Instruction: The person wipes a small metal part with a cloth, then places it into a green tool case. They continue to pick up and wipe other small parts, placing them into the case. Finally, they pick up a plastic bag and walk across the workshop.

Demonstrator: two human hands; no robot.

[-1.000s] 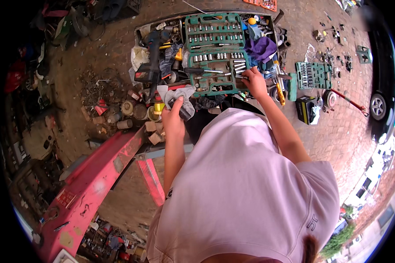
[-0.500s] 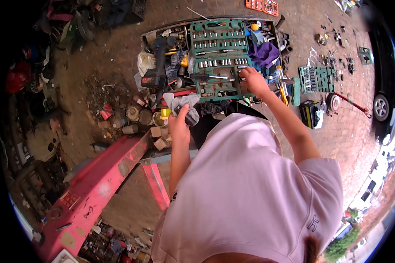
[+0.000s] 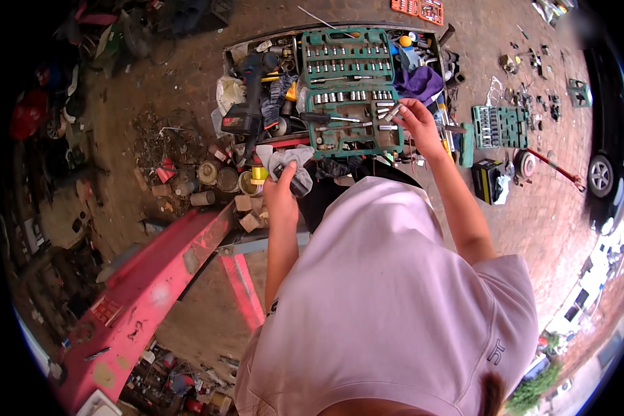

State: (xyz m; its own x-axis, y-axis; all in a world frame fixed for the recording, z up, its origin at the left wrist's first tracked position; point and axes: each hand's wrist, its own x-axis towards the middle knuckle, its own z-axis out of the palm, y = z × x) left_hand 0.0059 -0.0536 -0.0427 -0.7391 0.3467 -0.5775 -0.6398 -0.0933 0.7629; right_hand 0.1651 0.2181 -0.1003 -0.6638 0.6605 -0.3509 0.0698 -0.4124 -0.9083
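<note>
Green case lying open, likely leaving socket rows within easy reach. Left hand clasping grey cloth against dark object, perhaps steadying it; object's kind unclear. Right hand hovering at case's right side, grip pinching narrow on silver socket. Socket jutting tilted, left of fingertips, presumably leaving lower end clear.

Brick floor spreads left of the dark car, brightly lit near it; green foliage shows below it.
</note>
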